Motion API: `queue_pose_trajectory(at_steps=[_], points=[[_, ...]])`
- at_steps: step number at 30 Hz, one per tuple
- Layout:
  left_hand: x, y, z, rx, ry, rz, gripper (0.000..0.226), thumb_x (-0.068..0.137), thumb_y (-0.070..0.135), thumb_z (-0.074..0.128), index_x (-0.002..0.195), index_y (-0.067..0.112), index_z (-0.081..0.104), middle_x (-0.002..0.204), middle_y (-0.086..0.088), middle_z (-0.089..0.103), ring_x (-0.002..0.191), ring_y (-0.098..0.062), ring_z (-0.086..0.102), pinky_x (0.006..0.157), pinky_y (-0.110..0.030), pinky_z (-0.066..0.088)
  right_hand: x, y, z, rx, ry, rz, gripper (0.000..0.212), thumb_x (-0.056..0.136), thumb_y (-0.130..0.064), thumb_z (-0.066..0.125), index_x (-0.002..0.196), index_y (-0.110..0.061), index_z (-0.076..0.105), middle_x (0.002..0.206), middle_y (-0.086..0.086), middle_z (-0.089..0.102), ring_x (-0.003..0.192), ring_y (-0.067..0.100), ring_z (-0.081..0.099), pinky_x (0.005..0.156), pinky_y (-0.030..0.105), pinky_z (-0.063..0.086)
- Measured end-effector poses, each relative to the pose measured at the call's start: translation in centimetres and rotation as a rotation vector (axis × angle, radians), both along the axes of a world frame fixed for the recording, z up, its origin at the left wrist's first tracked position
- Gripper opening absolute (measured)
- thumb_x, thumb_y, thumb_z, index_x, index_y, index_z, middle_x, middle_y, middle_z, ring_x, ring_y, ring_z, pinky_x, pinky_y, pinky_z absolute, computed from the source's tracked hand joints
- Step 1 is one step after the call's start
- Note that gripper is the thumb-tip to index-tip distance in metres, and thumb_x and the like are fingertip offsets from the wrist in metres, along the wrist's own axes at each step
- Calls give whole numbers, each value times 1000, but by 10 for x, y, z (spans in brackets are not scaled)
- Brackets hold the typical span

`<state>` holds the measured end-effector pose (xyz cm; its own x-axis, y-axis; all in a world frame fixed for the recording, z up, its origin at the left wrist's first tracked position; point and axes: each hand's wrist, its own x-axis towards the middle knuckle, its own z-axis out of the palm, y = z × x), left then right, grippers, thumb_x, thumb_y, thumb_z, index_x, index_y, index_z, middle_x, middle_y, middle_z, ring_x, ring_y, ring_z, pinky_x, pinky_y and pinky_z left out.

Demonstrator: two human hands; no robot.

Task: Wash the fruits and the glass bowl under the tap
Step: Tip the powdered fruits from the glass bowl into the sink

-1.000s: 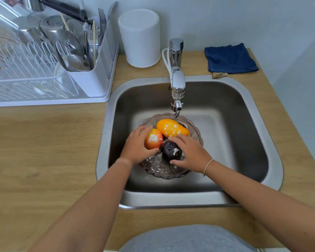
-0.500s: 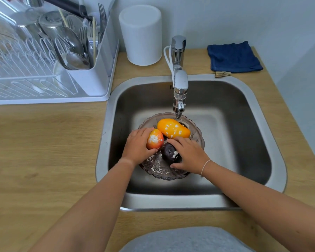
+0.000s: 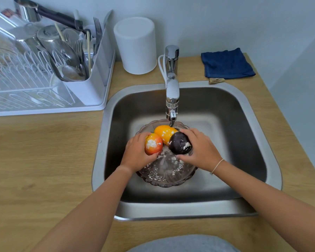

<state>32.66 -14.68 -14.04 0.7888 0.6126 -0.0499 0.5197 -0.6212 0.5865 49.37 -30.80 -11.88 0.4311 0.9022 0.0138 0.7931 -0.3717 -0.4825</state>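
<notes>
A scalloped glass bowl (image 3: 164,176) dusted with white powder sits in the steel sink (image 3: 244,142), under the tap (image 3: 172,91). My left hand (image 3: 135,153) grips a red-orange fruit (image 3: 153,144) with a white patch, raised over the bowl's left side. My right hand (image 3: 201,149) grips a dark purple fruit (image 3: 180,143), also lifted above the bowl. A yellow-orange fruit (image 3: 165,133) speckled white lies in the bowl's far side, just below the spout. No water stream is visible from the tap.
A white dish rack (image 3: 49,99) with cutlery and glasses stands on the wooden counter (image 3: 44,151) to the left. A white cylinder (image 3: 135,46) stands behind the sink. A folded blue cloth (image 3: 225,63) lies at the back right.
Both hands have lifted their fruits up out of the bowl. The powdered bottom of the bowl now shows between them. The yellow-orange fruit has stayed put.
</notes>
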Motion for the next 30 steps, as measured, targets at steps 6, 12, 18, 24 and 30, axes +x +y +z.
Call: queue_pose_trajectory(at_steps=[6, 12, 18, 24, 30], points=[[37, -2, 27, -21, -144, -37, 62, 67, 37, 74, 120, 28, 44, 113, 4, 49, 107, -17, 49, 90, -30, 43, 46, -5, 10, 69, 35, -257, 77, 65, -42, 78, 130, -17, 44, 127, 6, 50, 117, 25, 48, 97, 40, 40], [94, 3, 45, -152, -208, -75, 68, 67, 31, 78, 126, 23, 44, 110, 13, 49, 100, 4, 50, 86, -11, 43, 72, -7, -1, -13, 66, -414, 80, 68, -42, 76, 134, -17, 39, 130, 8, 46, 117, 29, 49, 96, 41, 43], [145, 1, 44, -19, -122, -154, 71, 68, 34, 76, 129, 19, 43, 126, -5, 48, 111, -16, 47, 87, -21, 36, 85, -11, -19, -49, 166, -502, 80, 68, -38, 77, 135, -16, 38, 131, 10, 43, 117, 31, 49, 94, 40, 46], [172, 6, 30, -33, -21, -187, 74, 68, 39, 74, 131, 19, 42, 129, -6, 49, 116, -24, 49, 95, -34, 42, 88, -7, -33, -61, 218, -529, 80, 68, -35, 78, 134, -14, 38, 130, 11, 42, 118, 32, 47, 94, 43, 45], [189, 12, 11, 10, 114, -258, 71, 72, 37, 73, 133, 23, 39, 132, -4, 50, 119, -28, 44, 98, -39, 40, 92, -3, -41, -95, 212, -566, 80, 72, -34, 76, 138, -15, 35, 134, 10, 39, 120, 32, 45, 92, 43, 46]])
